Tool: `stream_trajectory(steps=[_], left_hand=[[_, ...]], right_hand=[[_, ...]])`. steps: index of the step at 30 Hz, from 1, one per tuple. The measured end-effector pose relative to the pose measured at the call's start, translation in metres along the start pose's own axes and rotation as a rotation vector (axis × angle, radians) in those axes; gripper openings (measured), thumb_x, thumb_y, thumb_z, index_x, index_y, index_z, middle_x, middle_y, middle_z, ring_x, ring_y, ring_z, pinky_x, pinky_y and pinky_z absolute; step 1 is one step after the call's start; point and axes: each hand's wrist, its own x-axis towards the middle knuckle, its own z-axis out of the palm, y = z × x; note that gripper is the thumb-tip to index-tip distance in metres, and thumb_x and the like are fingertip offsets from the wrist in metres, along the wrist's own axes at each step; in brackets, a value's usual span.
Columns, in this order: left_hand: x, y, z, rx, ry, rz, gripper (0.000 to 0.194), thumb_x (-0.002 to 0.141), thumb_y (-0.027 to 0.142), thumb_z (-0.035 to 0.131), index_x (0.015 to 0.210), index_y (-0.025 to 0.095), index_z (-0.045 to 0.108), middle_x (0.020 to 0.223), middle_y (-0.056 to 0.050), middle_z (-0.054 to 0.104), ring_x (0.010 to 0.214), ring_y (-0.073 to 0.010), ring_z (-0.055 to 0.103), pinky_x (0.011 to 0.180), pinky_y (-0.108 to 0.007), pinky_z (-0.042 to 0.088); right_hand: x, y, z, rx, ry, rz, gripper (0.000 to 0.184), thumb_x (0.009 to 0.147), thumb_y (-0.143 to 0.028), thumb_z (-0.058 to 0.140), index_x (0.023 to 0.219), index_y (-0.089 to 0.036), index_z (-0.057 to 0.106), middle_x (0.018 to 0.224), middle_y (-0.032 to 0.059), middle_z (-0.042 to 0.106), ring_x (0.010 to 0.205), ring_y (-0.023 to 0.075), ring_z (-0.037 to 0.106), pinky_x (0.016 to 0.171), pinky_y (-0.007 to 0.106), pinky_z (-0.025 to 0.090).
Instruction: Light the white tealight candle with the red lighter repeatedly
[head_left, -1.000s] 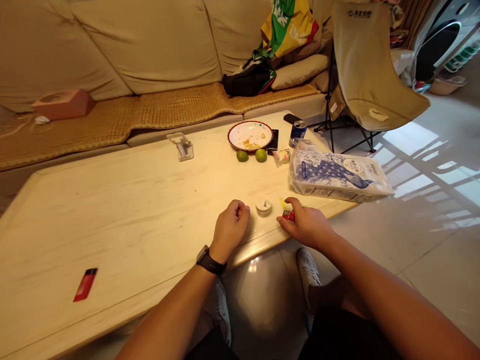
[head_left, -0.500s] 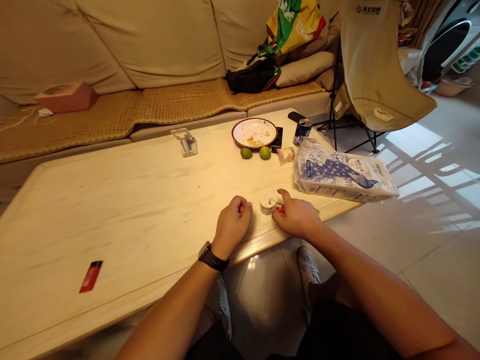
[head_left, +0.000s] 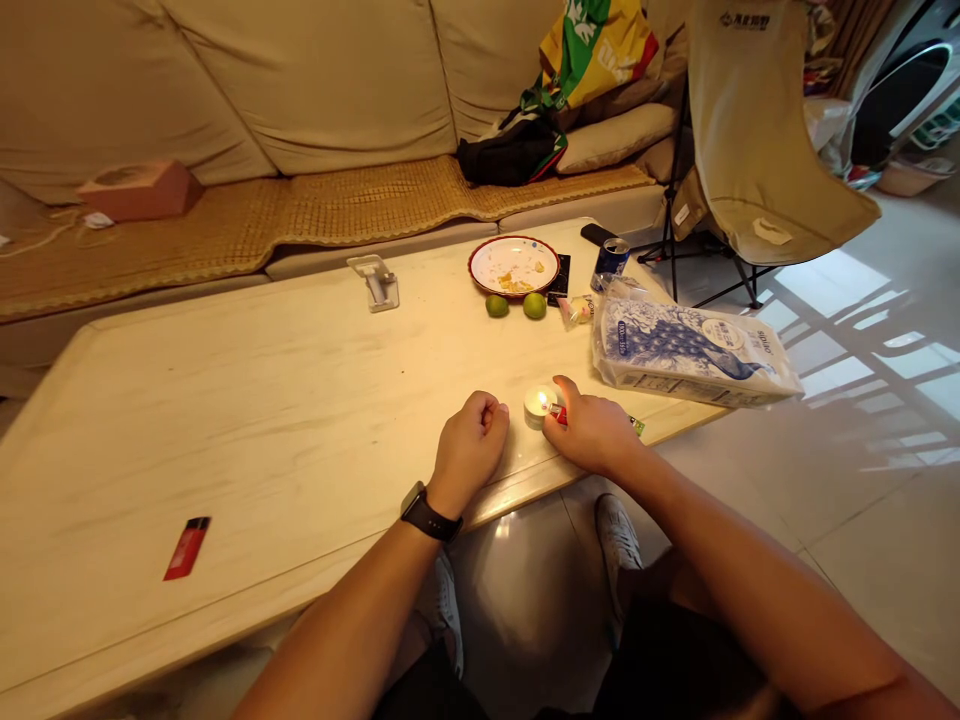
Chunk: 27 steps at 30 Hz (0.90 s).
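The right hand (head_left: 592,432) pinches a red lighter (head_left: 557,414) just beside a lit tealight candle (head_left: 538,404), near the tabletop's (head_left: 247,430) front edge at lower center. The left hand (head_left: 471,448), curled in a fist, rests apart from it, with open tabletop stretching left toward a second red lighter (head_left: 187,548).

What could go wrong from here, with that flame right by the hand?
The red lighter in the right hand sits against the lit tea light, so the flame could burn that hand. The plastic-wrapped tissue pack lies close by and could melt or catch if the candle tips. The candle stands near the table's front edge, so a bump could send it off.
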Motion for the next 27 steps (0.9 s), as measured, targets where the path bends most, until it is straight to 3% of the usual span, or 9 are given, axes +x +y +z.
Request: stream_trajectory(steps=[11,20,27], left_hand=[[0.000,0.000,0.000,-0.014,0.011,-0.003,0.020,0.095,0.039,0.052,0.086,0.023,0.058,0.066,0.002,0.057,0.060,-0.0157,0.051,0.059,-0.028,0.035],[0.000,-0.001,0.003,-0.010,0.009,0.021,0.020,0.097,0.040,0.052,0.087,0.023,0.057,0.066,0.003,0.054,0.061,-0.0150,0.050,0.059,-0.029,0.034],[0.000,-0.001,0.004,-0.005,-0.006,0.026,0.021,0.097,0.040,0.052,0.086,0.023,0.057,0.065,0.004,0.053,0.061,-0.0149,0.050,0.059,-0.028,0.034]], right_hand=[[0.000,0.006,0.005,0.063,0.029,0.025,0.075,0.095,-0.053,0.051,0.159,-0.016,0.034,0.104,0.0135,0.078,0.099,0.0330,0.073,0.082,0.037,0.047],[-0.013,0.034,0.005,0.126,0.081,0.037,0.068,0.097,-0.052,0.048,0.154,-0.015,0.041,0.105,0.0136,0.078,0.099,0.0332,0.072,0.080,0.037,0.045],[-0.019,0.051,0.005,0.159,0.061,0.008,0.074,0.092,-0.045,0.053,0.157,-0.014,0.036,0.103,0.0132,0.078,0.096,0.0333,0.071,0.078,0.036,0.043]])
